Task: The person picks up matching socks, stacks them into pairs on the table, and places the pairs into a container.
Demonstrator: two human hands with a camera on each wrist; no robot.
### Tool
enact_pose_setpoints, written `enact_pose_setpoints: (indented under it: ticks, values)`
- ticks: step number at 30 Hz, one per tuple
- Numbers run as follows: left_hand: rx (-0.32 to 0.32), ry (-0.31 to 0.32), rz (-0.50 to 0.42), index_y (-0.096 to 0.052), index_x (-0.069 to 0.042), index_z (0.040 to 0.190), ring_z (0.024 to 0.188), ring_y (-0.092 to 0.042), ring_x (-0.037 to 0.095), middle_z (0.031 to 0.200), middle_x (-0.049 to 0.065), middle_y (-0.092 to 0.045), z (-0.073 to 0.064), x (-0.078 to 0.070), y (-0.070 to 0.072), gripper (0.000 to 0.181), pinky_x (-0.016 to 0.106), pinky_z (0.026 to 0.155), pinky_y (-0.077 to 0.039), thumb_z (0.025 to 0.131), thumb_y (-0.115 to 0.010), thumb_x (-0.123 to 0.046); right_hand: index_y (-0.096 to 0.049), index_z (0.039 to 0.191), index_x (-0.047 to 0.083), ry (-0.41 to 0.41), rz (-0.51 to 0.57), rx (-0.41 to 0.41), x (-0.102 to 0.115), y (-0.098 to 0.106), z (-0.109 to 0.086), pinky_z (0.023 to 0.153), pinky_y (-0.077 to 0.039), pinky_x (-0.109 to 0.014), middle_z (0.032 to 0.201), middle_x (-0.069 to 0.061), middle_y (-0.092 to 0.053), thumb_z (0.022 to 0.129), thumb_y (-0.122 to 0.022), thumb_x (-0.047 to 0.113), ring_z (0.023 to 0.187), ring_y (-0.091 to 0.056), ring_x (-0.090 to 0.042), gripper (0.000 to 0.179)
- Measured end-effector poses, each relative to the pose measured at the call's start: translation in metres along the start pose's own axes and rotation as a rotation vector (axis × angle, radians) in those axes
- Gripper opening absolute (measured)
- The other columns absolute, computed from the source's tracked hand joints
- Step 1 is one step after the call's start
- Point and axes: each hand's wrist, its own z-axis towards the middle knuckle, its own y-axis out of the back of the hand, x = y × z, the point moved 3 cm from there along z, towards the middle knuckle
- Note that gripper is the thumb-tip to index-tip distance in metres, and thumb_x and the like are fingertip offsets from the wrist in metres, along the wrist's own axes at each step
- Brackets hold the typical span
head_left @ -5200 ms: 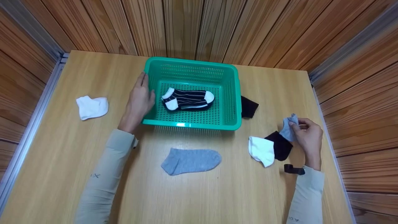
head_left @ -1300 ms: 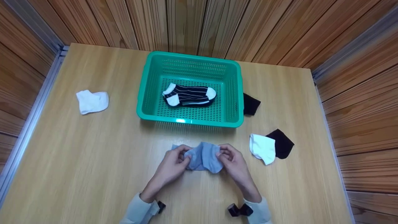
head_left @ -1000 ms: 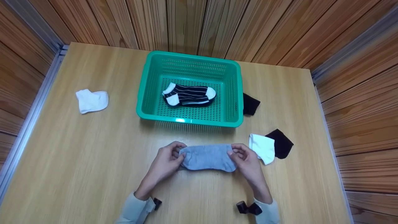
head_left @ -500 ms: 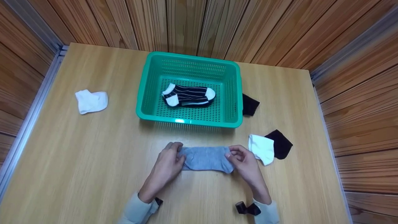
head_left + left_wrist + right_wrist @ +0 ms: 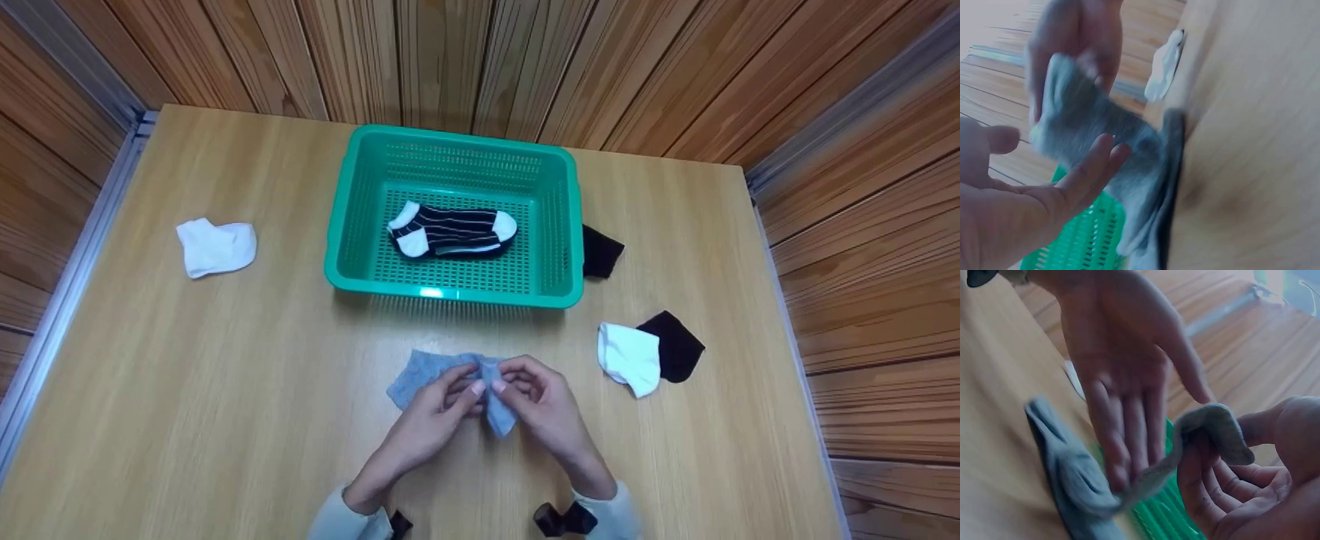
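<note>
One grey sock (image 5: 501,411) is folded and upright between my two hands in the head view. My right hand (image 5: 549,420) pinches it with curled fingers, clearest in the right wrist view. My left hand (image 5: 426,424) has its index and middle fingers straight against the sock's side in the left wrist view, its thumb apart from the cloth. A second grey sock (image 5: 420,373) lies flat on the table beneath, its cuff end pointing left and its other end partly hidden by the hands.
Behind the hands stands a green basket (image 5: 454,295) with black-and-white striped socks (image 5: 457,229) in it. A white sock (image 5: 217,247) lies at left. To the right are another white sock (image 5: 628,360), a black sock (image 5: 679,349) and a dark sock (image 5: 601,253) partly hidden by the basket.
The right hand brought the upper grey sock from the right side; both hands held it stretched over the other. Now the hands have come together, the sock is folded, and the left fingers have straightened.
</note>
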Motion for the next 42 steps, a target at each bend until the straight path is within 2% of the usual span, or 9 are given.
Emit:
enact_pose_setpoints:
  ticks: [8,11,14,19,23,28,34,37,42]
  values:
    - [-0.037,-0.006,-0.035,-0.037,0.005,0.158,0.151,-0.045,0.039,0.161,0.024,-0.046,-0.001,0.005,0.000,0.074,0.057,0.122,-0.039,0.112,-0.041,-0.052,-0.064,0.127,-0.002,-0.021,-0.005,0.044,-0.005,-0.020,0.005,0.092,-0.057,-0.024,0.117,-0.010,-0.068,0.103,-0.067,0.015,0.107,-0.069,-0.016,0.030]
    - [-0.048,-0.013,-0.031,-0.050,0.002,0.150,0.140,-0.055,0.034,0.148,0.020,-0.060,0.001,0.007,0.002,0.065,0.052,0.119,-0.043,0.111,-0.043,-0.050,-0.064,0.130,-0.001,-0.051,0.008,0.078,-0.006,-0.022,0.006,0.093,-0.059,-0.026,0.120,-0.009,-0.069,0.104,-0.066,0.017,0.109,-0.070,-0.016,0.032]
    - [-0.045,-0.007,-0.050,-0.060,-0.004,0.135,0.112,-0.060,0.021,0.119,0.008,-0.069,0.002,0.007,0.004,0.050,0.036,0.099,-0.048,0.110,-0.049,-0.046,-0.064,0.130,-0.003,-0.063,0.040,0.093,-0.006,-0.021,0.006,0.093,-0.060,-0.029,0.119,-0.009,-0.071,0.104,-0.065,0.018,0.108,-0.072,-0.016,0.034]
    - [-0.027,0.019,-0.066,-0.061,-0.002,0.129,0.097,-0.054,0.016,0.102,0.002,-0.056,-0.002,0.000,0.008,0.035,0.026,0.083,-0.044,0.109,-0.057,-0.031,-0.064,0.124,-0.007,-0.023,0.100,-0.041,-0.007,-0.008,0.007,0.095,-0.060,-0.031,0.116,-0.013,-0.072,0.103,-0.065,0.012,0.107,-0.072,-0.018,0.027]
    - [0.002,0.013,-0.071,-0.055,-0.002,0.142,0.112,-0.057,0.021,0.118,0.006,-0.061,-0.011,-0.013,0.011,0.036,0.034,0.097,-0.049,0.110,-0.050,-0.018,-0.061,0.129,-0.005,-0.039,0.114,-0.093,-0.016,0.002,0.014,0.109,-0.054,-0.031,0.133,-0.017,-0.066,0.103,-0.051,-0.004,0.127,-0.065,-0.024,0.028]
    - [0.044,-0.007,-0.125,-0.048,-0.004,0.154,0.135,-0.052,0.026,0.148,0.012,-0.058,-0.021,-0.031,0.014,0.044,0.053,0.119,-0.039,0.110,-0.043,-0.012,-0.049,0.148,-0.002,-0.092,0.179,0.055,-0.024,0.002,0.017,0.119,-0.043,-0.033,0.154,-0.018,-0.055,0.099,-0.036,-0.005,0.144,-0.054,-0.025,0.050]
    - [0.032,-0.017,-0.126,-0.052,-0.005,0.149,0.126,-0.054,0.026,0.137,0.012,-0.060,-0.021,-0.034,0.023,0.042,0.047,0.115,-0.041,0.109,-0.041,-0.009,-0.045,0.152,-0.002,-0.188,0.415,0.182,-0.024,0.004,0.016,0.110,-0.048,-0.032,0.146,-0.006,-0.064,0.101,-0.041,0.002,0.135,-0.059,-0.017,0.052]
    - [0.005,-0.023,-0.041,-0.055,-0.004,0.145,0.113,-0.056,0.023,0.120,0.009,-0.061,-0.018,-0.028,0.030,0.038,0.036,0.103,-0.045,0.109,-0.041,-0.007,-0.050,0.146,-0.001,-0.177,0.393,0.120,-0.023,0.009,0.016,0.103,-0.051,-0.029,0.138,-0.004,-0.066,0.102,-0.048,0.000,0.126,-0.062,-0.017,0.045]
    - [-0.052,-0.014,0.105,-0.058,0.002,0.132,0.082,-0.049,0.016,0.090,0.002,-0.044,-0.013,-0.016,0.045,0.028,0.025,0.074,-0.042,0.108,-0.045,-0.005,-0.059,0.128,0.003,-0.121,0.196,-0.064,-0.019,0.019,0.016,0.086,-0.054,-0.025,0.124,-0.005,-0.065,0.097,-0.064,-0.004,0.106,-0.067,-0.017,0.032]
